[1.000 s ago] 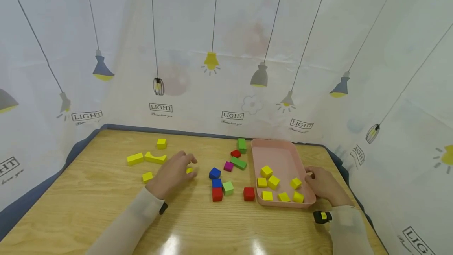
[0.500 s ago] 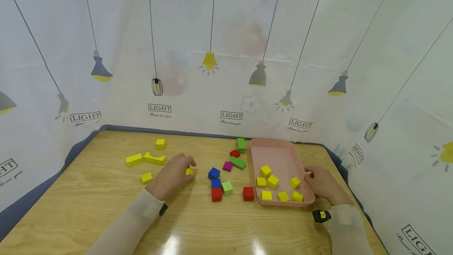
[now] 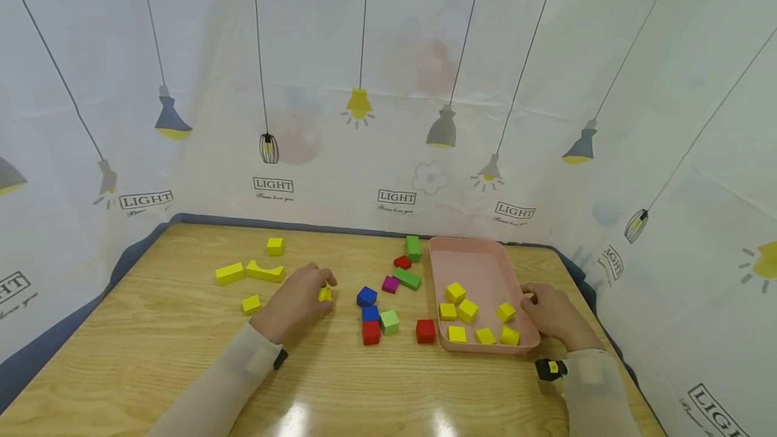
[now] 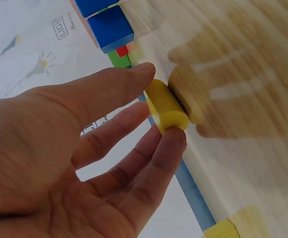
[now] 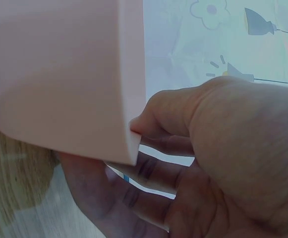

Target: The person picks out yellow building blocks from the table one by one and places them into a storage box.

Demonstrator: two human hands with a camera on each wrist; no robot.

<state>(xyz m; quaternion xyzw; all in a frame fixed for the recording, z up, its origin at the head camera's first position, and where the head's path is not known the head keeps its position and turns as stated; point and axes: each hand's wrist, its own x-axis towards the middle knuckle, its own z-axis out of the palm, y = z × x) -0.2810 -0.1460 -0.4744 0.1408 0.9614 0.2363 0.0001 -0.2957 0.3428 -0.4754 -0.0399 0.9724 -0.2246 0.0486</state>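
Observation:
My left hand [image 3: 295,302] pinches a small yellow cylinder block [image 4: 164,101] between thumb and fingertips, low over the wooden table; the left wrist view shows its rounded end toward the fingers. On the right, my right hand [image 3: 557,315] grips the side rim of a pink tray [image 3: 470,265], thumb on the rim and fingers under it in the right wrist view. Several yellow blocks [image 3: 467,310] lie in the near half of the tray. Left of the left hand are a yellow arch-shaped block [image 3: 264,271], a long yellow block [image 3: 230,274] and a yellow cube [image 3: 251,304].
Between hand and tray lie blue blocks [image 3: 366,297], red cubes [image 3: 371,333], a light green cube [image 3: 390,322], green blocks [image 3: 407,279] and a magenta block [image 3: 390,284]. Another yellow cube [image 3: 276,247] sits farther back. A printed white curtain [image 3: 340,174] borders the table.
The left thumb and fingertips have shifted slightly around the yellow cylinder block, which shows a little more between them. My right hand and the tray stay in place.

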